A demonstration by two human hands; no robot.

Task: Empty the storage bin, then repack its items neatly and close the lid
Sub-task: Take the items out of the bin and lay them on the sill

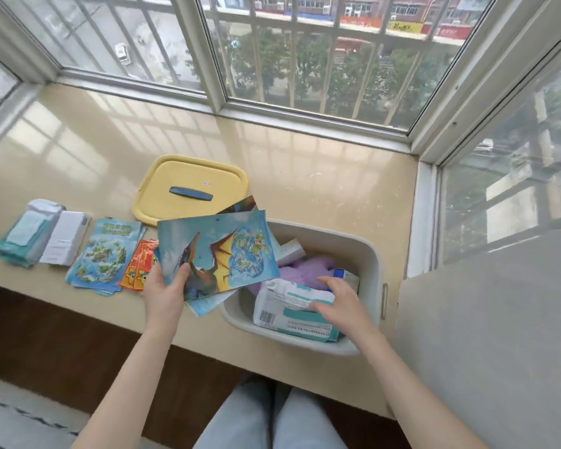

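Note:
The grey storage bin [368, 254] stands open on the window ledge, at its front right. Its yellow lid [191, 183] with a dark handle lies flat behind and to the left. My left hand [164, 293] grips a small stack of dinosaur picture cards [217, 251] held just left of the bin. Over the bin, my right hand [340, 301] hovers with fingers spread, touching a white and teal wipes pack [289, 312]. A purple fluffy item [305, 270] and a blue-edged box [345, 275] also lie inside.
Laid out on the ledge to the left are a teal packet stack [26, 234], a white box [67, 238], blue map booklets [106, 254] and orange packets [140, 267]. Window frames ring the ledge. A grey panel [486, 335] stands at right.

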